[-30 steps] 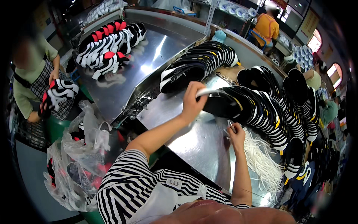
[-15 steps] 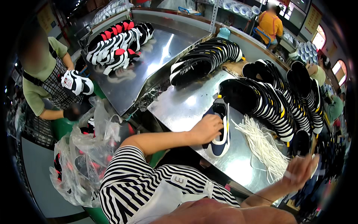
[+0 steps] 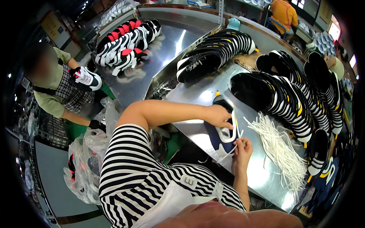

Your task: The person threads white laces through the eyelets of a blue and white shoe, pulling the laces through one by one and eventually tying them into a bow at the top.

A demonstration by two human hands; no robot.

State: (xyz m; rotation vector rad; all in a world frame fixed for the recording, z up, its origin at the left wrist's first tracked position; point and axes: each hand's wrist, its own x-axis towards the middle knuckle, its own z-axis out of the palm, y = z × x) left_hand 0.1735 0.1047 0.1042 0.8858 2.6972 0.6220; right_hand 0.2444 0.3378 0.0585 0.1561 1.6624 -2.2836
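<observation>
At the far left a co-worker [image 3: 57, 91] in a checked apron stands beside the counter [image 3: 197, 95] holding a white, black and red shoe [image 3: 86, 78] against the chest, lower in view than half a second ago. Just right of that person clear plastic bags [image 3: 87, 152] bulge at the counter's edge. Further back on the steel counter lies a cluster of red-and-white shoes [image 3: 125, 41], unchanged. The person's left hand [image 3: 218, 116] reaches across from a striped sleeve and presses down on the dark blue and white shoe [image 3: 224, 131], its grip closed over the shoe's upper near the tongue; the shoe lies near the front edge of the counter, about where it lay a moment before. Just right of it, the right hand [image 3: 241, 148], which half a second ago was raised out by the right rim, has come in beside the shoe, and its grip pinches a white lace [image 3: 228, 155] at the shoe's near end. To the right a loose pile of white laces [image 3: 281, 148] spreads over the metal, touching nothing in either hand. Behind and to the right, rows of black shoes [image 3: 281, 95] with white and yellow trim stand packed side by side, as before.
</observation>
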